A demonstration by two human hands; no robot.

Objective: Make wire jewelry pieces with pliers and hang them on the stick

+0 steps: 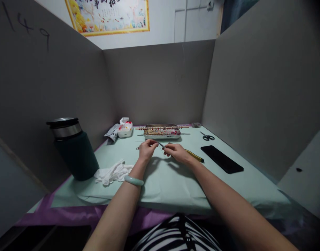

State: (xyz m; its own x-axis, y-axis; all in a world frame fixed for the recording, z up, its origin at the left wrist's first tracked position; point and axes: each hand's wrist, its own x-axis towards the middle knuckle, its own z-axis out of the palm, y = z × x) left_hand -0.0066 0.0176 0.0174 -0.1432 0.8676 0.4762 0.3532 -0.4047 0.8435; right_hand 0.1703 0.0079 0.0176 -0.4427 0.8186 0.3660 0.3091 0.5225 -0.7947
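Observation:
Near the middle of the pale green cloth, my left hand [147, 149] is closed in a pinch, with thin thread or wire running from its fingers. To its right my right hand [175, 152] grips a small slender metal tool [161, 145], whose tip meets the left fingertips. Just behind both hands sits a metal tray [162, 137] with red and pale beads, and beaded sticks [170, 128] lie across it. Yellow-handled pliers [195, 156] rest on the cloth beside my right hand, partly hidden by it.
A dark green bottle [75, 151] and crumpled white cloth [113, 173] are at the left. Behind them stand a tissue pack [125, 129] and a grey packet [112, 132]. Black scissors [208, 137] and a black phone-like slab [222, 159] lie right. Grey panels [160, 83] enclose the table.

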